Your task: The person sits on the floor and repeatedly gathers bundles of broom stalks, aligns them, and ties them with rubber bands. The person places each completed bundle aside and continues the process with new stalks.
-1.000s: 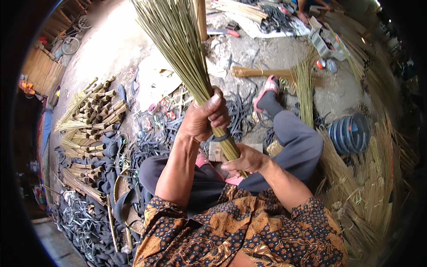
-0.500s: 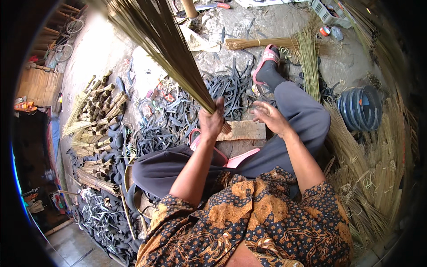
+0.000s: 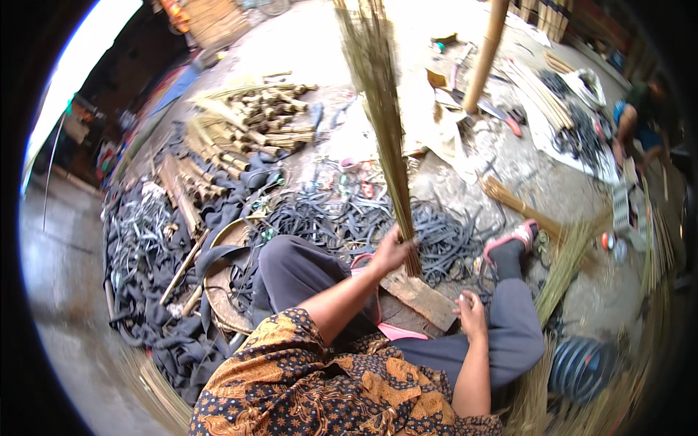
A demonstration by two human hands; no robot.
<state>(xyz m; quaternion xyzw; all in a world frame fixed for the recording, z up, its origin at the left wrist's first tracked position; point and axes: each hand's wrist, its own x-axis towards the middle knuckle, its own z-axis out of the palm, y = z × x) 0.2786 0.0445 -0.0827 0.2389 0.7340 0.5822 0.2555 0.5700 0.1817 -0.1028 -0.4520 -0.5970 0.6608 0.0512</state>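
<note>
A tall bundle of thin sticks (image 3: pixel 389 123), like broom bristles, stands nearly upright with its loose tips toward the top edge. My left hand (image 3: pixel 393 252) is wrapped round it near its cut lower end. That end is just above or touching a wooden board (image 3: pixel 422 299) lying between my legs; I cannot tell which. My right hand (image 3: pixel 471 312) hovers by the board's right end, fingers loosely bent and nothing visible in them. The upper tips of the bundle are blurred and partly out of view.
Dark rubber strips (image 3: pixel 443 232) lie in front of me. Short tied stick bundles (image 3: pixel 269 116) are piled far left, near a round woven tray (image 3: pixel 218 283). A wooden post (image 3: pixel 486 58) rises ahead. A blue coiled container (image 3: pixel 582 369) stands at right; another person (image 3: pixel 640 123) sits far right.
The view has swung to the left. My left hand has brought the bundle from a slant to nearly upright. My right hand has lowered and its fingers have curled.
</note>
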